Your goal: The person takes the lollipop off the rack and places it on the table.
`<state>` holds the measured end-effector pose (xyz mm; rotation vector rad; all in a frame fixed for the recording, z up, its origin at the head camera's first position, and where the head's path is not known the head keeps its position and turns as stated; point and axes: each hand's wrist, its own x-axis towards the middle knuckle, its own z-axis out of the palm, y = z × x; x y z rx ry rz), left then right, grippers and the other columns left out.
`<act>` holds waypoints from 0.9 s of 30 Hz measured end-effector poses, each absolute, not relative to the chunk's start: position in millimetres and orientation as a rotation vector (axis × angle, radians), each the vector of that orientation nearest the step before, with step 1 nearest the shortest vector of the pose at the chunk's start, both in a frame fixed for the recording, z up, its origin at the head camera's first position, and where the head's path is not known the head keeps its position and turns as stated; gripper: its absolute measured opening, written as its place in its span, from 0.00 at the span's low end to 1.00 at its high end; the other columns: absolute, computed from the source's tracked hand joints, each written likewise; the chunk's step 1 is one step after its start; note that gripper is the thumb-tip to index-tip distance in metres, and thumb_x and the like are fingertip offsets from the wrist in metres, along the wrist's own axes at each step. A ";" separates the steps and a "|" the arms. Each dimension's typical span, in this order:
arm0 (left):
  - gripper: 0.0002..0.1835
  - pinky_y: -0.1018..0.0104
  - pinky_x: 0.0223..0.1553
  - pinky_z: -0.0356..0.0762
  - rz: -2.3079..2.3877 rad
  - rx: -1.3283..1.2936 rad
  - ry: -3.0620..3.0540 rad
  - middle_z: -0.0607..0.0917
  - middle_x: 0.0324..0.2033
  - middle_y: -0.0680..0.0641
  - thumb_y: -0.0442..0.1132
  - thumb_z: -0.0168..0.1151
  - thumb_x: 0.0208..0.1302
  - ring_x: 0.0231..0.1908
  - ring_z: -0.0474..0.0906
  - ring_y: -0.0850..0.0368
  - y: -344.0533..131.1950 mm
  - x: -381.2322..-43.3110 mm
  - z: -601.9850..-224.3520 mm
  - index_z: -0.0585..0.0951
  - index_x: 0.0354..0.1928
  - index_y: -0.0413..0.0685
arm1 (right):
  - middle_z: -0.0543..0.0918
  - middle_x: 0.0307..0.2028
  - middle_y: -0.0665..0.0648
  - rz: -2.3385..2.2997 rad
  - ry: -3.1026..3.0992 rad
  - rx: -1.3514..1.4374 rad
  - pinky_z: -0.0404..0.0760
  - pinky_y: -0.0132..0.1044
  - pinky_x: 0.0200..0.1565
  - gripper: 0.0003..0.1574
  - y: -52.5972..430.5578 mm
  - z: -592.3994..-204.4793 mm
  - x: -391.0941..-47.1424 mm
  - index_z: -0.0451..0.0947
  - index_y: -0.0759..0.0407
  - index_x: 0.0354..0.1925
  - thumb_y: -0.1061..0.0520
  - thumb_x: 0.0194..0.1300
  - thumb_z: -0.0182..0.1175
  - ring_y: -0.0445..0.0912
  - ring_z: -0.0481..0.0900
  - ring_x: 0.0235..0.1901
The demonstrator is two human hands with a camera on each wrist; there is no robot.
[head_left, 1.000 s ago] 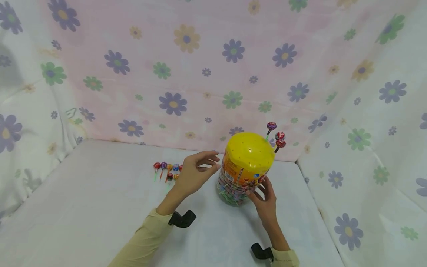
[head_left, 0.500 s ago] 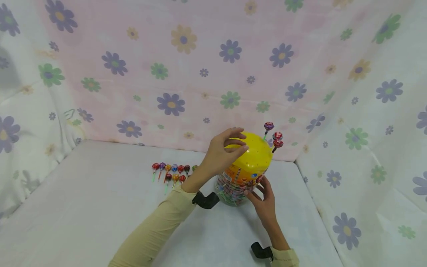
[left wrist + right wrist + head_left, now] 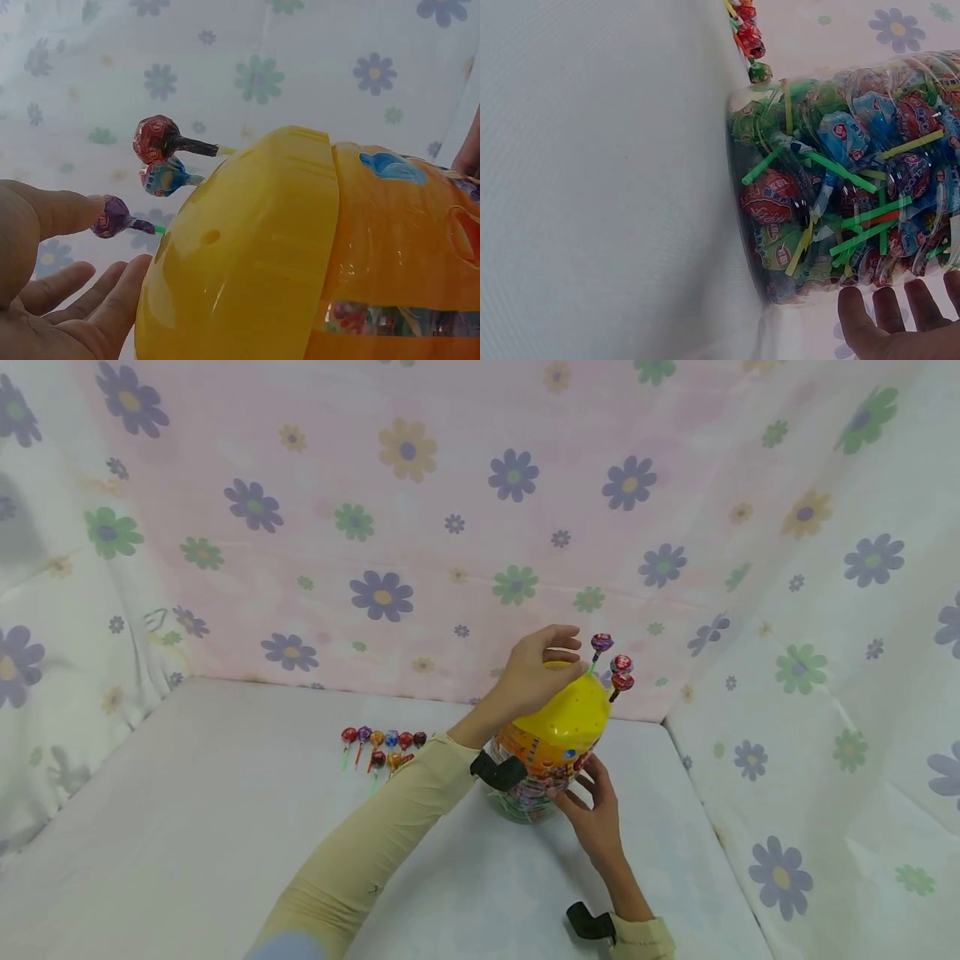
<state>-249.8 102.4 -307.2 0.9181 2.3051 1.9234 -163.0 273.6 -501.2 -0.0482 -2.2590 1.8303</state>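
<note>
A clear jar full of wrapped lollipops (image 3: 832, 195) stands upright, with an orange label (image 3: 536, 752) and a yellow lid (image 3: 573, 714). Purple-wrapped lollipop (image 3: 112, 217) sticks out of the lid on a green stick, beside a red lollipop (image 3: 156, 139) and a blue-looking one (image 3: 169, 177). My left hand (image 3: 534, 675) is over the lid's far left side, fingers extended, thumb tip right at the purple lollipop in the left wrist view. Low on the jar's right side, my right hand (image 3: 597, 822) grips it, thumb in front and fingers around the side.
Loose lollipops (image 3: 378, 759) lie in rows on the white table (image 3: 225, 827), left of the jar and partly hidden by the left sleeve (image 3: 375, 827). Flower-patterned cloth (image 3: 420, 527) hangs behind and on both sides.
My left hand has risen from beside the jar and moved right across the lid to the purple lollipop. My right hand keeps its hold on the jar.
</note>
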 end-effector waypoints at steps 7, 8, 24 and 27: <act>0.29 0.66 0.60 0.79 1.858 0.965 2.373 0.80 0.61 0.38 0.34 0.63 0.72 0.60 0.80 0.47 118.1 -260.8 -303.2 0.69 0.72 0.40 | 0.64 0.74 0.59 1.841 -2.260 -0.043 0.73 0.57 0.67 0.50 273.4 -502.7 -162.3 0.57 0.49 0.77 0.59 0.65 0.71 0.58 0.68 0.69; 0.28 0.66 0.60 0.80 1.850 0.980 2.377 0.81 0.60 0.38 0.34 0.63 0.71 0.59 0.81 0.47 119.3 -261.5 -303.5 0.70 0.71 0.39 | 0.63 0.74 0.60 1.843 -2.256 -0.043 0.73 0.58 0.67 0.51 273.3 -503.7 -162.7 0.56 0.49 0.78 0.59 0.65 0.71 0.59 0.68 0.69; 0.16 0.74 0.50 0.82 1.921 1.048 2.461 0.88 0.48 0.43 0.35 0.62 0.72 0.46 0.86 0.54 135.3 -260.1 -306.7 0.80 0.60 0.41 | 0.66 0.72 0.58 1.848 -2.209 -0.035 0.73 0.56 0.67 0.49 275.5 -508.4 -163.7 0.58 0.48 0.77 0.60 0.65 0.71 0.57 0.69 0.68; 0.16 0.74 0.51 0.82 2.060 1.032 2.377 0.88 0.48 0.43 0.35 0.61 0.73 0.45 0.86 0.54 136.0 -261.1 -305.1 0.79 0.60 0.40 | 0.66 0.73 0.58 1.855 -2.202 -0.032 0.73 0.56 0.67 0.49 275.6 -508.3 -163.4 0.58 0.48 0.77 0.59 0.65 0.71 0.57 0.69 0.68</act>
